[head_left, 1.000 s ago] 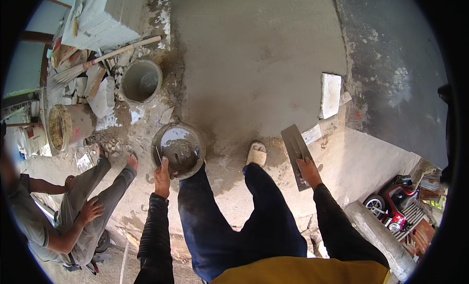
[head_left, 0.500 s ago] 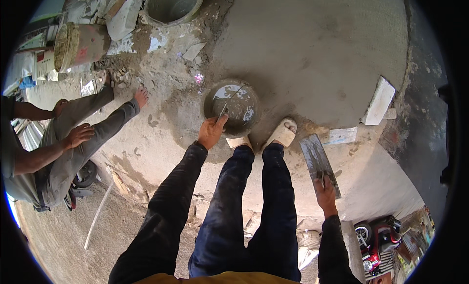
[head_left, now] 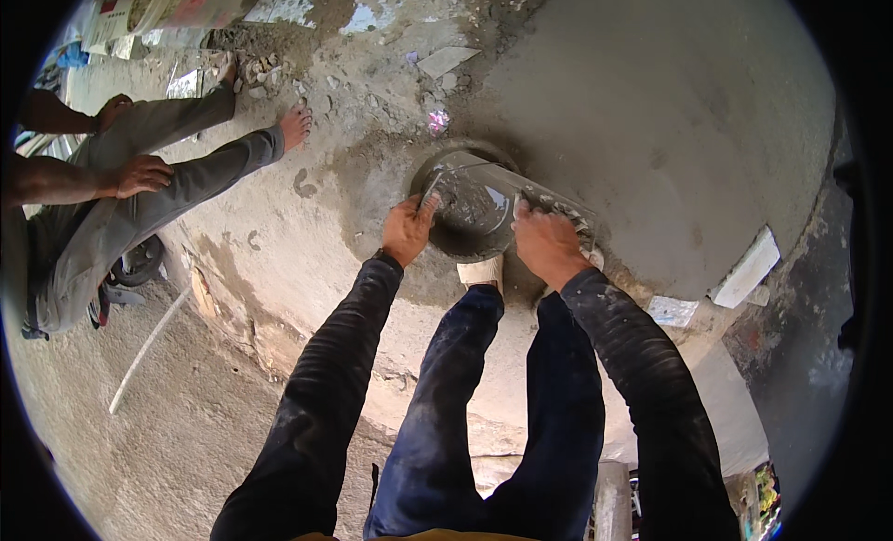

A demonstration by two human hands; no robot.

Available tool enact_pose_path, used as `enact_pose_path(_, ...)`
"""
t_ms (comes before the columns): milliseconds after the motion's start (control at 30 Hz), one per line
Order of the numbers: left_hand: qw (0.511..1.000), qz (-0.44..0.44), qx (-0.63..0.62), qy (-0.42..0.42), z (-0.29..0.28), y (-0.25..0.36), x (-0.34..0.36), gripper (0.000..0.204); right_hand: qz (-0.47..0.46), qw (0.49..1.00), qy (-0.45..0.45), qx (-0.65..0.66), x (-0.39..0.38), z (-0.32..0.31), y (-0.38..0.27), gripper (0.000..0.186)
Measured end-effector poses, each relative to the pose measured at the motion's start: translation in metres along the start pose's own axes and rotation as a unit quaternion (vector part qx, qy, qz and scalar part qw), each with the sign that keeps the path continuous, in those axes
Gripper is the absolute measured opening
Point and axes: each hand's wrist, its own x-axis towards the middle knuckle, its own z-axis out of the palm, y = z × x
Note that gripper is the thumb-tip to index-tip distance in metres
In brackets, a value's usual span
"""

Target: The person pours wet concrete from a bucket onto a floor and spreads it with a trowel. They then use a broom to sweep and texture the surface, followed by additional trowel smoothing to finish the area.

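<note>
A round dark tub (head_left: pixel 472 250) with murky water stands on the ground before my feet. My left hand (head_left: pixel 406 230) is at its left rim, fingers closed on a thin metal tool (head_left: pixel 432 186) seen edge-on; its kind is not clear. My right hand (head_left: pixel 547 241) grips a long rectangular finishing trowel (head_left: pixel 541 191). The trowel's blade slants across the tub's far right side, its left end over the water. Whether the two tools touch cannot be made out. Beyond the tub spreads smooth wet cement (head_left: pixel 665 113).
At the left a person sits with hands on the legs (head_left: pixel 200 173). A white block (head_left: pixel 746 267) lies along the cement's right edge, a flat light piece (head_left: pixel 672 310) nearer. Rubble and a bucket (head_left: pixel 191 3) are at the far left. A pale pole (head_left: pixel 149 350) lies lower left.
My right hand has swung the finishing trowel from the right side up and left over the tub. My left hand stays by the tub's left rim. The view has shifted.
</note>
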Motion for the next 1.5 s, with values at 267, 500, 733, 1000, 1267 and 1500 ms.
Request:
enact_pose_path(267, 0.958, 0.129, -0.037, 0.255, 0.016, -0.084, 0.016, 0.064, -0.047, 0.994, -0.099, 0.006, 0.046, 0.016, -0.036, 0.044)
enact_pose_path(500, 0.828, -0.07, -0.537, 0.148, 0.053, -0.124, 0.021, 0.052, -0.081, 0.983, -0.12, 0.114, 0.064, 0.04, -0.006, 0.057)
enact_pose_path(733, 0.812, 0.027, -0.562, 0.155, 0.087, -0.079, 0.004, 0.038, 0.066, 0.925, -0.249, 0.28, 0.049, 0.052, 0.017, 0.076)
enact_pose_path(1000, 0.839, 0.046, -0.522, 0.15, 0.085, -0.07, 0.003, 0.049, -0.119, 0.942, -0.1, 0.298, 0.029, 0.107, 0.059, 0.066)
enact_pose_path(1267, 0.828, 0.021, -0.551, 0.105, 0.064, -0.1, 0.018, 0.046, -0.188, 0.898, -0.074, 0.39, 0.02, 0.115, 0.082, 0.061)
enact_pose_path(1500, 0.84, -0.013, -0.54, 0.057, 0.044, -0.141, 0.027, 0.05, -0.148, 0.818, -0.175, 0.528, -0.01, 0.085, 0.131, 0.048)
